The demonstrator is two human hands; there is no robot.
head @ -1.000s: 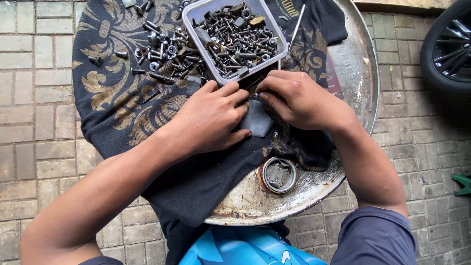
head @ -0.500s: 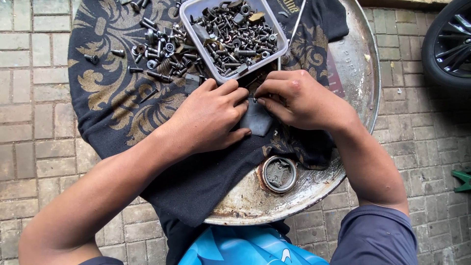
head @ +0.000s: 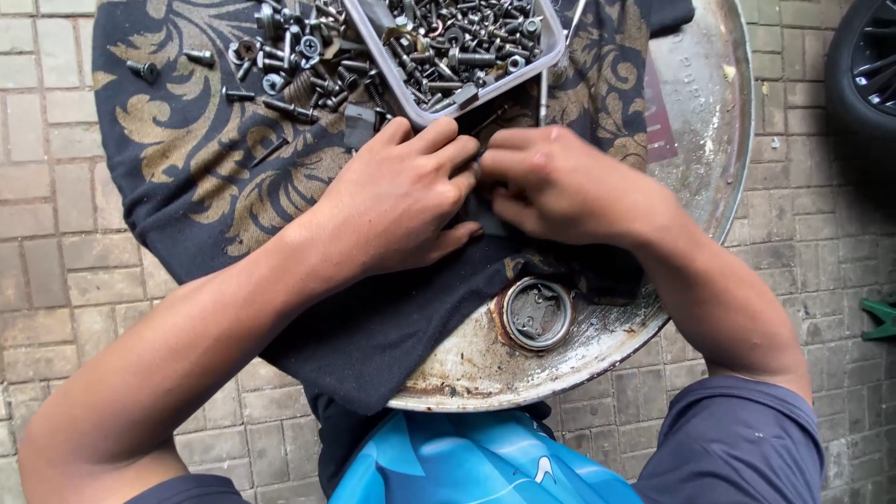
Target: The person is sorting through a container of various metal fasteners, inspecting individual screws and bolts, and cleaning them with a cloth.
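1. I see the left hand (head: 397,205) lying palm down on the black cloth with a gold leaf pattern (head: 201,177), fingers stretched toward the right hand and thumb spread toward the body.
2. The right hand (head: 560,182) lies just beside it, fingers curled inward; the fingertips of both hands meet over a small dark flat piece (head: 490,222) on the cloth.
3. Grip, left: fingers laid flat and pressing on the dark piece. Whether they close round it, I cannot tell.
4. Grip, right: fingers bent and pinched at the edge of the same piece. The hold itself is hidden under the knuckles.
5. The cloth covers most of a round rusty metal drum top serving as the surface (head: 709,140).
6. A clear rectangular plastic tray full of dark screws and bolts (head: 457,47) stands on the cloth just beyond the hands.
7. Loose screws, nuts and a spring (head: 289,61) lie scattered on the cloth left of the tray.
8. A round metal bung cap (head: 537,313) sits in the bare drum top, near the right wrist.
9. Grey paving bricks (head: 47,233) surround the drum.
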